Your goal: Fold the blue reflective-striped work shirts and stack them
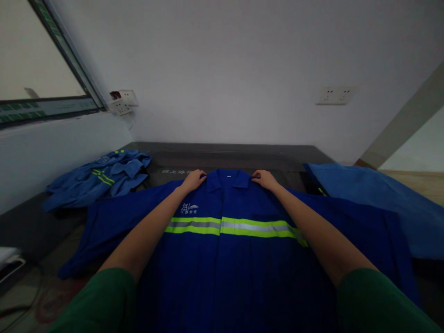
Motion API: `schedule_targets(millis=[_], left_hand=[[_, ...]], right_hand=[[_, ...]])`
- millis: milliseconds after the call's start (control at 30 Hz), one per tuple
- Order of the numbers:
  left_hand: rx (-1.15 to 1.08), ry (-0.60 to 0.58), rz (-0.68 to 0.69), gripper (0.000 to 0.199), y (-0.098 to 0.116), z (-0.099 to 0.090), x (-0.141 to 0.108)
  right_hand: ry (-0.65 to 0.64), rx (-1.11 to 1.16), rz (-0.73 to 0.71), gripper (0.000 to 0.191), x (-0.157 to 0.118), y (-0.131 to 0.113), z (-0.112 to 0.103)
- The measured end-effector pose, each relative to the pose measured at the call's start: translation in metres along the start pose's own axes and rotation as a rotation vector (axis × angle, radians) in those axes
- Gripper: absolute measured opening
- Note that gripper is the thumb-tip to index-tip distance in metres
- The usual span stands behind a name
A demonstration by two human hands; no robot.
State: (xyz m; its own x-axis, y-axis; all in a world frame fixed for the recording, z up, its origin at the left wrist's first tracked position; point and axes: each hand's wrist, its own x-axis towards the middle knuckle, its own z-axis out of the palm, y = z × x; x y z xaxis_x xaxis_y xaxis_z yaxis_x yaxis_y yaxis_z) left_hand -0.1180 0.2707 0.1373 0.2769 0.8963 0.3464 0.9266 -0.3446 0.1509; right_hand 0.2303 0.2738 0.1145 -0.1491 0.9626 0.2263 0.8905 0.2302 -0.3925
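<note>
A dark blue work jacket lies spread front side up, its sleeves stretched out to both sides. It has a turned-down collar, a white printed logo on the chest and a yellow-green reflective band. At the shoulder just left of the collar, my left hand pinches the fabric. My right hand grips the other shoulder, close beside the collar's right point. The fingertips of both hands are bent onto the cloth. Both forearms reach across the jacket, and its lower part runs out of view at the bottom.
A crumpled lighter blue garment with reflective strips lies at the left. Another blue cloth is laid out at the right. Behind the jacket, the dark surface meets a white wall with sockets. A white object and a cable sit lower left.
</note>
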Motion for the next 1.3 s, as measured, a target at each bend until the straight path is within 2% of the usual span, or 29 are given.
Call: schedule_targets(millis=[100,233,333,400,500,533,700,767,867,933,1067,1200,1233,1300], left_hand=[[-0.043,0.08,-0.061,0.02,0.004,0.007,0.005],[-0.071,0.199,-0.146,0.023,0.005,0.01,0.01],[-0.125,0.205,-0.281,0.019,0.007,0.006,0.016],[-0.159,0.215,-0.333,0.018,0.009,0.002,0.021],[-0.177,0.315,-0.288,0.02,0.011,-0.004,0.029],[-0.162,0.312,-0.267,0.021,0.011,-0.005,0.031],[-0.04,0.114,-0.208,0.022,0.007,0.001,0.031],[-0.015,0.073,-0.191,0.023,0.003,0.002,0.03],[0.025,-0.049,-0.191,0.026,-0.003,0.001,0.032],[0.041,-0.074,-0.194,0.028,-0.005,-0.001,0.034],[-0.074,-0.027,-0.113,0.024,-0.007,-0.003,0.038],[-0.154,0.224,-0.061,0.027,-0.006,0.003,0.034],[-0.131,0.249,-0.067,0.027,-0.005,0.006,0.033],[-0.027,0.196,-0.074,0.025,-0.003,0.012,0.03]], right_hand=[[0.05,-0.057,0.046,0.023,-0.001,-0.014,0.003],[0.083,-0.218,0.024,0.038,-0.002,-0.017,0.004],[0.053,-0.311,-0.019,0.038,-0.001,-0.014,0.003],[0.091,-0.313,-0.045,0.036,0.001,-0.013,0.002],[0.224,-0.294,-0.079,0.035,0.003,-0.014,0.0],[0.24,-0.3,-0.091,0.034,0.004,-0.014,-0.001],[0.07,-0.357,-0.084,0.029,0.012,-0.015,0.001],[0.054,-0.359,-0.086,0.03,0.015,-0.015,0.002],[0.033,-0.35,-0.112,0.03,0.018,-0.012,0.003],[0.009,-0.329,-0.128,0.029,0.019,-0.009,0.005],[0.006,-0.298,-0.153,0.028,0.019,-0.006,0.006],[0.106,-0.296,-0.146,0.031,0.021,-0.007,0.004],[0.122,-0.298,-0.148,0.032,0.022,-0.007,0.004],[0.101,-0.317,-0.174,0.031,0.024,-0.007,0.004]])
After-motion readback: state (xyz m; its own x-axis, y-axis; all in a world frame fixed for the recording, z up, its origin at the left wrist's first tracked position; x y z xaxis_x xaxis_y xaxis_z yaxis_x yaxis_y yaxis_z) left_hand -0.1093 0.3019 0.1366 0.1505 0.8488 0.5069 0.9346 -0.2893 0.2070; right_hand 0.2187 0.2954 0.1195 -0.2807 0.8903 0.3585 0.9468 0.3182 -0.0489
